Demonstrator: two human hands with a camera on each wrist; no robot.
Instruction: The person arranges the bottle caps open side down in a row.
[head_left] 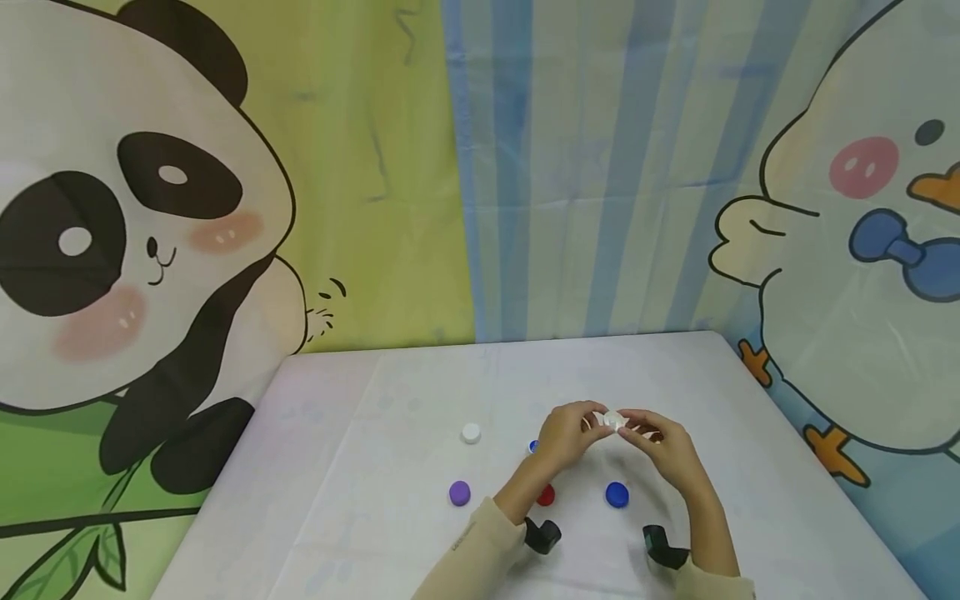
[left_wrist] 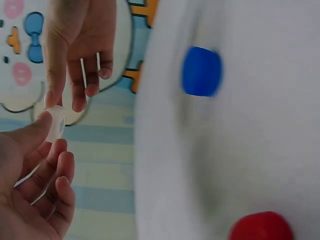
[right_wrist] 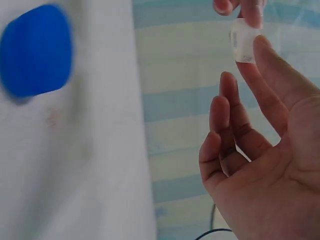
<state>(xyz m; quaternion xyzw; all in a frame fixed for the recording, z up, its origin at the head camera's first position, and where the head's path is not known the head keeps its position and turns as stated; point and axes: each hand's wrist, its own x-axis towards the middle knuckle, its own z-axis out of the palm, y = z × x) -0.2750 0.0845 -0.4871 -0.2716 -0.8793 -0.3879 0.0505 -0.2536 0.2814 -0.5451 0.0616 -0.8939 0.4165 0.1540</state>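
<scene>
Above the table, my left hand (head_left: 567,435) and right hand (head_left: 664,447) meet at a small white round piece (head_left: 615,420). It is translucent, with faint marks on its side in the right wrist view; its exact kind I cannot tell. Thumb and forefinger of the left hand (left_wrist: 37,185) pinch it from one side. From the opposite side, the right hand (right_wrist: 260,140) pinches it the same way, its other fingers loosely bent. Beneath the hands, a blue round piece (head_left: 617,495) and a red one (head_left: 546,495) lie on the white table (head_left: 360,517), the red partly behind the left forearm.
Left of the hands are a white round piece (head_left: 471,433) and a purple one (head_left: 460,493). A blue-and-white piece (head_left: 533,447) is mostly hidden by the left wrist. Black wrist cameras jut from both sleeves. A printed cloth (head_left: 570,167) hangs behind the table's far edge.
</scene>
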